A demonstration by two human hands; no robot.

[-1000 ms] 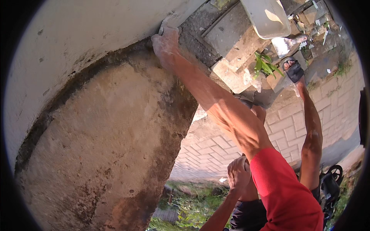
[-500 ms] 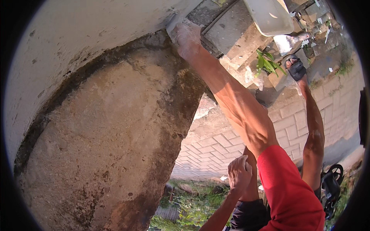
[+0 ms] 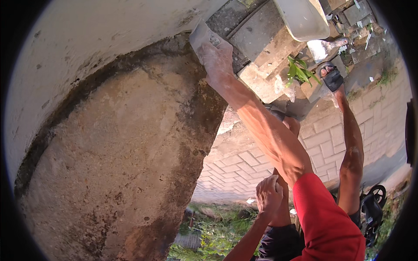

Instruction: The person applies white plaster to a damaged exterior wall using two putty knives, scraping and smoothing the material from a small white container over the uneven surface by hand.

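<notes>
My right hand, dusted with white, is closed around a flat, pale putty scraper. The scraper's blade is by the foot of the off-white wall, at the far corner of a rough concrete ledge. Whether the blade touches the wall I cannot tell. My left hand rests on my bent knee with its fingers curled in; what they hold, if anything, is hidden.
A whitish plastic tub stands on stone slabs at the upper right. Beside it lies a wide-bladed putty knife. A green plant grows near my sandalled foot. Brick paving runs below the ledge.
My right hand has drawn back a little from the wall, down and to the right, and more of the scraper blade shows. My left hand stays on the knee.
</notes>
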